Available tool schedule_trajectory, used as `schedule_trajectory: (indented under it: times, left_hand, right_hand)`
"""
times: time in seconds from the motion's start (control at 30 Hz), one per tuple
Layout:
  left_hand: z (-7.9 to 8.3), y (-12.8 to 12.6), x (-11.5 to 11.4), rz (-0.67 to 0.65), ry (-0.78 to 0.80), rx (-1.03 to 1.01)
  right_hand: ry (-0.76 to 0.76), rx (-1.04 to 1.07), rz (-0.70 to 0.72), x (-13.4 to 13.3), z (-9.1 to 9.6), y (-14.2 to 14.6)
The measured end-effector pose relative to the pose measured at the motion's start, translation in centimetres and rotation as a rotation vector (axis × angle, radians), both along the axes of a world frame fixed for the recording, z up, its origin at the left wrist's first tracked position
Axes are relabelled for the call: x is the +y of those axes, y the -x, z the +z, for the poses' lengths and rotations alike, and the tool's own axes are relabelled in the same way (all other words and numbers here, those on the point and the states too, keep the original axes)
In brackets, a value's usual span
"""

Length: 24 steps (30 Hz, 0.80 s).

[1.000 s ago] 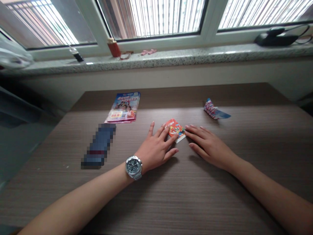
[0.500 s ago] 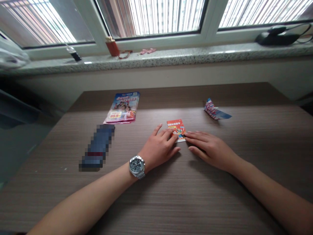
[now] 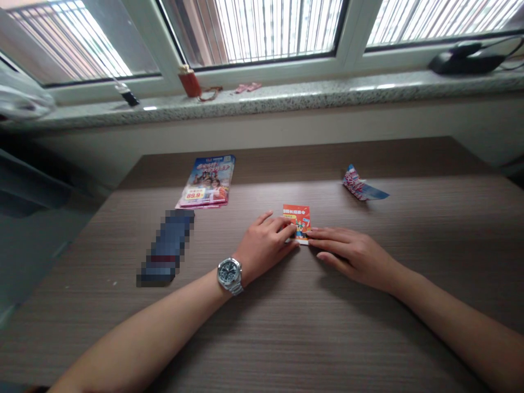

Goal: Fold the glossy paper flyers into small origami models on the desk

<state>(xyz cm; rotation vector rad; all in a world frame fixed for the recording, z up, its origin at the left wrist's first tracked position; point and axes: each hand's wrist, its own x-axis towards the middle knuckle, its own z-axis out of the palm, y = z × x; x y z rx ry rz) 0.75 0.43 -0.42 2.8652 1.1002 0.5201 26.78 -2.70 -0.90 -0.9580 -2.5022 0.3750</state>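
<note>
A small orange leaflet point(image 3: 297, 217), folded, lies flat on the brown wooden table point(image 3: 286, 316) in the middle. My left hand point(image 3: 265, 244), with a steel watch point(image 3: 229, 274) on the wrist, rests beside it, fingertips pressing on its lower left edge. My right hand point(image 3: 351, 253) lies flat on the table, fingers stretched out, fingertips touching the leaflet's lower right corner. Neither hand grips it.
A blue flyer point(image 3: 208, 180) lies at the back left. A folded blue and red paper point(image 3: 360, 187) sits at the back right. A pixelated dark object point(image 3: 167, 248) is left of my left hand. The stone window sill point(image 3: 286, 98) holds a red container point(image 3: 189, 82) and a black device point(image 3: 462, 59).
The orange leaflet was turned from a tilt to square and lies flatter. Both hands slid a little nearer to me, fingertips staying on its lower edge.
</note>
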Motion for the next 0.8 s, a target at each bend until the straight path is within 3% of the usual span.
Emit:
schedule_trajectory:
  times: [0.27, 0.5, 0.67, 0.8]
  left_hand:
    - [0.12, -0.02, -0.01, 0.020, 0.004, -0.025]
    - [0.41, -0.08, 0.01, 0.020, 0.027, 0.004]
    - [0.17, 0.20, 0.05, -0.005, 0.011, 0.007]
    - [0.53, 0.33, 0.06, 0.053, -0.056, -0.081]
  right_hand:
    - [0.027, 0.115, -0.140, -0.06, 0.23, -0.30]
    - [-0.006, 0.002, -0.007, 0.16, -0.37, 0.10]
    - [-0.007, -0.036, 0.001, 0.20, -0.64, 0.05]
    - [-0.020, -0.049, -0.006, 0.25, -0.41, -0.17]
